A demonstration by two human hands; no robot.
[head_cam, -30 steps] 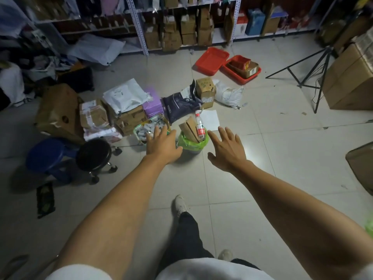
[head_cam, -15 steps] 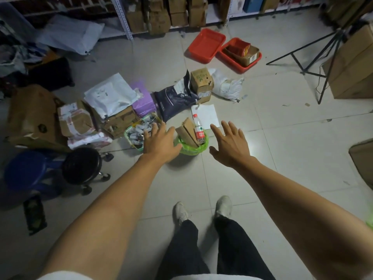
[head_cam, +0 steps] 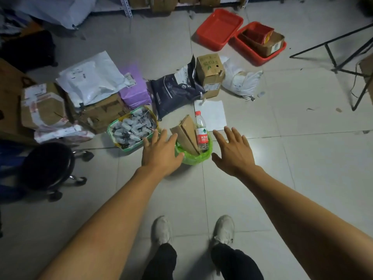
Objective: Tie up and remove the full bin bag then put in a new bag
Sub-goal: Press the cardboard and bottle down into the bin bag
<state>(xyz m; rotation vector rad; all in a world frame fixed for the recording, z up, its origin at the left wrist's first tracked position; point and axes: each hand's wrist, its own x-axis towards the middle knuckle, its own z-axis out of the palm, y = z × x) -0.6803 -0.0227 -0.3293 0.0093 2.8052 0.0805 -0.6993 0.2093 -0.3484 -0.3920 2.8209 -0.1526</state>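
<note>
A small bin lined with a green bag [head_cam: 194,158] stands on the tiled floor ahead of my feet. Folded cardboard [head_cam: 186,132] and a clear plastic bottle with a red cap [head_cam: 201,132] stick up out of it. My left hand [head_cam: 161,153] hovers with fingers spread at the bin's left rim, overlapping the bag's edge. My right hand [head_cam: 235,151] is open just right of the bin, fingers apart, holding nothing. Both arms reach forward from the bottom of the view.
A green basket of small grey items [head_cam: 132,128] sits left of the bin. Parcels and boxes [head_cam: 96,93] pile behind it, a white sheet [head_cam: 214,114] lies beyond the bin. Red trays [head_cam: 220,29] at the back, a black wheeled stool [head_cam: 48,164] left, a tripod [head_cam: 343,57] right.
I have stepped closer, so the bin and my hands appear nearer; both feet now stand side by side. Both hands stay open on either side of the bin.
</note>
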